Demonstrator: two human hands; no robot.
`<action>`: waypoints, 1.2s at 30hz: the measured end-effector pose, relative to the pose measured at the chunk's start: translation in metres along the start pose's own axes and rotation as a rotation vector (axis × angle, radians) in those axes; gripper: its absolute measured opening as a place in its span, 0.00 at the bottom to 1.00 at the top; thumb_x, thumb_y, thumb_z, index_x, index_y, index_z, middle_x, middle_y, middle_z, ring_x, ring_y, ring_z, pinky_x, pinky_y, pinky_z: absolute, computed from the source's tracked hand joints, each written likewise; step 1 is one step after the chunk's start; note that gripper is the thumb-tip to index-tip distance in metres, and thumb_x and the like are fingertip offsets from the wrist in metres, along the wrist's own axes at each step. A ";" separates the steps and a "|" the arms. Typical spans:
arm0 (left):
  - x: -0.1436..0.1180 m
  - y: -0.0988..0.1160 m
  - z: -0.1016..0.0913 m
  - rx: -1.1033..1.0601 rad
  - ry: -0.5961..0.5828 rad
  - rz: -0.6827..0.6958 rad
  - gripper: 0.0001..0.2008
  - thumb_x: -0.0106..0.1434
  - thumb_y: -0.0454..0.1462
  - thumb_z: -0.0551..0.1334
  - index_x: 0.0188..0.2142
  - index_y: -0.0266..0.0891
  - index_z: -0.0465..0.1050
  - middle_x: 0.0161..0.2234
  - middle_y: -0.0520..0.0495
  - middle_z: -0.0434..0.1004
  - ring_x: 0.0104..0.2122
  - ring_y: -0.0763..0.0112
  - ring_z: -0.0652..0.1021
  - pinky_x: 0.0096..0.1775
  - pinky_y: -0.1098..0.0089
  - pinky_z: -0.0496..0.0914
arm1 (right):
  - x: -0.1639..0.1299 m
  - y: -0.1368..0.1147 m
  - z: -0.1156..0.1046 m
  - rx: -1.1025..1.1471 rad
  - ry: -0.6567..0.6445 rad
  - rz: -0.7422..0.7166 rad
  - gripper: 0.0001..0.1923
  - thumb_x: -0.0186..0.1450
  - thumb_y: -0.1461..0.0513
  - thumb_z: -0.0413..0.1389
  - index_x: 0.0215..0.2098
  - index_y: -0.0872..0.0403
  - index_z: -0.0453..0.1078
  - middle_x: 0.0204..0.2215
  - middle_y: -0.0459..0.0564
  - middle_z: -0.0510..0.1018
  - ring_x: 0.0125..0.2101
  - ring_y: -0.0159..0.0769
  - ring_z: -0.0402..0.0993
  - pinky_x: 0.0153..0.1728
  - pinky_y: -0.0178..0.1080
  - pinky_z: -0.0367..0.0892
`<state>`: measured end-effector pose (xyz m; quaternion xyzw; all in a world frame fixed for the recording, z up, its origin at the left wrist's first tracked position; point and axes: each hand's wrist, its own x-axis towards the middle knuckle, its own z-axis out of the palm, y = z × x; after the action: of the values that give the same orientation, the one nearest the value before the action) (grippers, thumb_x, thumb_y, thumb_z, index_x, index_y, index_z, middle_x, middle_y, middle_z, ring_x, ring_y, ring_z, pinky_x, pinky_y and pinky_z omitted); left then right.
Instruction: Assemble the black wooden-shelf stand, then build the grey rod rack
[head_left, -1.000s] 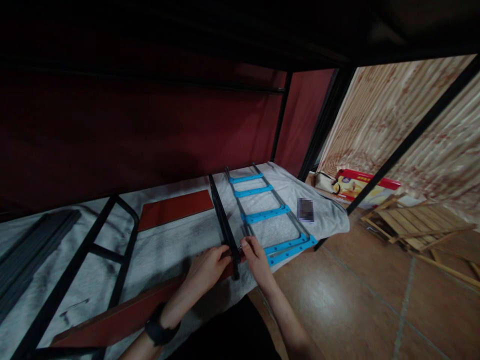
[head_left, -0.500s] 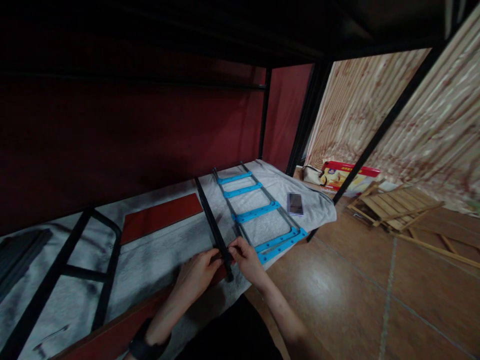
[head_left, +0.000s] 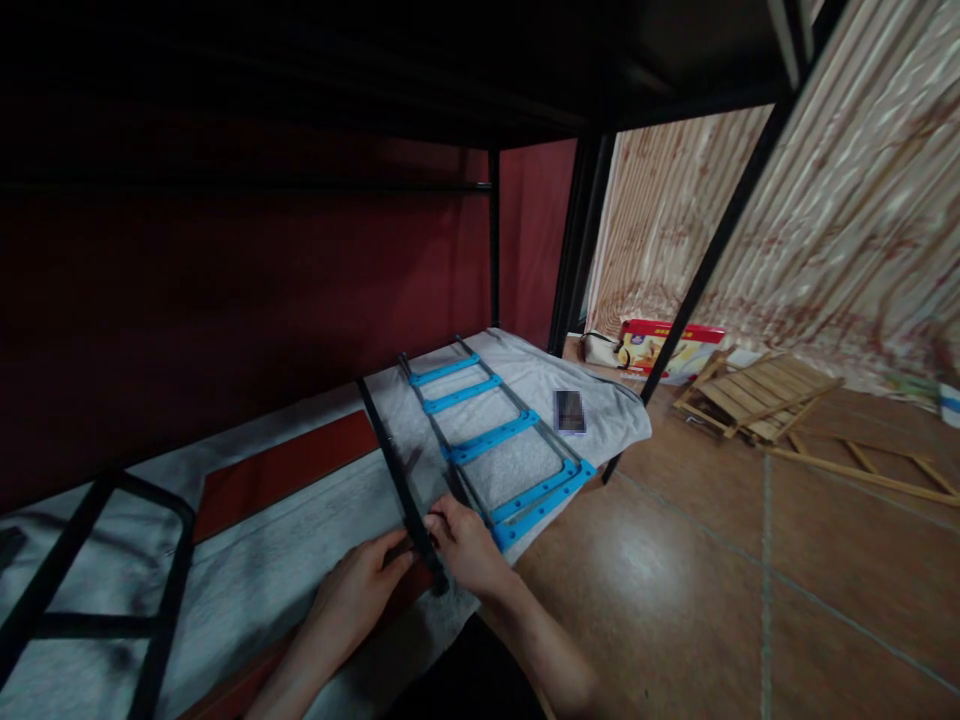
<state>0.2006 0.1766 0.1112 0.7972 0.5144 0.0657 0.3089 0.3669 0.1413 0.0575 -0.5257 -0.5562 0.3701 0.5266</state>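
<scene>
One black bar (head_left: pixel 398 480) slants far-left to near-right (both hands (head_left: pixel 358 592) (head_left: pixel 468 547) at it).

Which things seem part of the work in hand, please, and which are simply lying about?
Likely in the job:
black bar, with left hand and right hand by its near end
near red board
far red board
black tubular frame
blue-barred frame, perhaps

Apparently lying about:
red-and-yellow box
slatted wooden piece
pale bag

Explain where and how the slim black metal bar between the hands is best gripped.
Probably at mid-length, from above, pinching its two long sides: the black metal bar is slim and straight with its middle exposed, while the left hand and right hand flank its near end.
</scene>
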 end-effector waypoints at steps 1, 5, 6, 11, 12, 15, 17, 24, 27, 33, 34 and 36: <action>0.000 0.001 -0.001 -0.010 -0.004 0.003 0.19 0.64 0.40 0.54 0.49 0.45 0.79 0.47 0.48 0.83 0.48 0.60 0.80 0.49 0.67 0.72 | 0.000 0.001 0.000 0.042 -0.016 0.014 0.08 0.69 0.56 0.51 0.34 0.50 0.66 0.25 0.42 0.70 0.27 0.32 0.68 0.30 0.34 0.63; 0.000 0.002 -0.002 -0.036 -0.011 0.008 0.19 0.63 0.40 0.55 0.49 0.45 0.79 0.45 0.49 0.83 0.47 0.59 0.80 0.49 0.67 0.72 | -0.002 0.004 0.000 0.209 -0.084 0.047 0.08 0.68 0.53 0.52 0.37 0.49 0.66 0.27 0.42 0.71 0.28 0.33 0.70 0.30 0.34 0.66; 0.000 0.003 -0.002 -0.037 -0.009 0.005 0.19 0.63 0.40 0.55 0.49 0.45 0.79 0.45 0.49 0.84 0.47 0.59 0.80 0.49 0.67 0.72 | -0.002 0.004 0.000 0.160 -0.082 0.033 0.09 0.68 0.54 0.52 0.35 0.49 0.66 0.27 0.42 0.71 0.28 0.33 0.70 0.31 0.35 0.66; -0.002 0.003 0.000 -0.024 0.010 -0.006 0.18 0.63 0.41 0.55 0.48 0.45 0.79 0.45 0.48 0.84 0.46 0.59 0.81 0.48 0.66 0.72 | -0.001 -0.001 -0.002 -0.208 -0.006 -0.054 0.17 0.71 0.53 0.47 0.25 0.49 0.58 0.25 0.43 0.66 0.28 0.34 0.66 0.33 0.36 0.61; -0.003 0.004 0.000 -0.018 0.013 0.000 0.18 0.64 0.41 0.55 0.48 0.45 0.79 0.45 0.48 0.83 0.46 0.59 0.81 0.48 0.67 0.72 | -0.001 -0.002 -0.002 -0.194 -0.009 -0.043 0.18 0.71 0.52 0.47 0.25 0.49 0.58 0.25 0.43 0.66 0.28 0.34 0.66 0.33 0.36 0.60; -0.006 0.006 -0.001 0.009 0.015 0.006 0.17 0.65 0.39 0.54 0.47 0.45 0.79 0.46 0.48 0.83 0.46 0.61 0.80 0.47 0.68 0.71 | -0.002 -0.003 -0.003 -0.018 -0.058 0.011 0.15 0.72 0.51 0.45 0.30 0.49 0.61 0.24 0.42 0.67 0.27 0.33 0.66 0.30 0.35 0.60; -0.007 0.008 -0.001 0.033 0.017 -0.008 0.16 0.66 0.39 0.55 0.47 0.46 0.79 0.46 0.48 0.83 0.46 0.62 0.80 0.46 0.69 0.70 | -0.002 -0.002 -0.002 0.035 -0.084 0.020 0.14 0.71 0.51 0.46 0.33 0.49 0.62 0.23 0.41 0.66 0.26 0.32 0.65 0.29 0.34 0.60; -0.012 0.012 -0.001 0.085 0.026 0.006 0.13 0.66 0.39 0.56 0.44 0.44 0.79 0.44 0.45 0.83 0.44 0.62 0.80 0.43 0.69 0.69 | -0.005 0.000 0.000 -0.127 -0.012 0.049 0.18 0.71 0.48 0.47 0.27 0.49 0.60 0.21 0.41 0.65 0.24 0.34 0.65 0.28 0.36 0.57; -0.015 0.014 0.000 0.109 0.058 0.024 0.12 0.66 0.39 0.57 0.43 0.43 0.78 0.44 0.44 0.83 0.44 0.61 0.80 0.41 0.69 0.68 | -0.006 0.001 -0.001 0.065 -0.045 0.053 0.16 0.69 0.48 0.48 0.32 0.48 0.63 0.23 0.41 0.67 0.26 0.34 0.67 0.29 0.36 0.61; -0.018 0.016 0.000 0.128 0.070 0.010 0.11 0.67 0.39 0.58 0.43 0.44 0.78 0.43 0.44 0.83 0.45 0.58 0.80 0.42 0.67 0.68 | -0.006 0.003 0.002 -0.104 -0.002 0.041 0.18 0.69 0.46 0.47 0.29 0.49 0.62 0.22 0.43 0.66 0.26 0.36 0.65 0.29 0.39 0.58; -0.018 0.016 0.001 0.129 0.072 0.006 0.11 0.67 0.39 0.58 0.44 0.44 0.78 0.43 0.44 0.82 0.46 0.58 0.80 0.43 0.67 0.68 | -0.006 0.003 0.002 -0.099 0.007 0.064 0.19 0.69 0.46 0.47 0.28 0.48 0.62 0.22 0.43 0.66 0.25 0.36 0.64 0.28 0.39 0.58; -0.019 0.015 0.002 0.131 0.082 0.003 0.12 0.67 0.40 0.59 0.46 0.45 0.77 0.44 0.43 0.82 0.47 0.58 0.79 0.44 0.66 0.68 | -0.007 0.004 0.002 -0.027 -0.003 0.087 0.19 0.69 0.45 0.47 0.29 0.48 0.62 0.21 0.42 0.65 0.24 0.35 0.64 0.27 0.39 0.59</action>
<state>0.2045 0.1557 0.1223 0.8131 0.5287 0.0650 0.2347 0.3649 0.1355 0.0523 -0.5561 -0.5386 0.3859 0.5017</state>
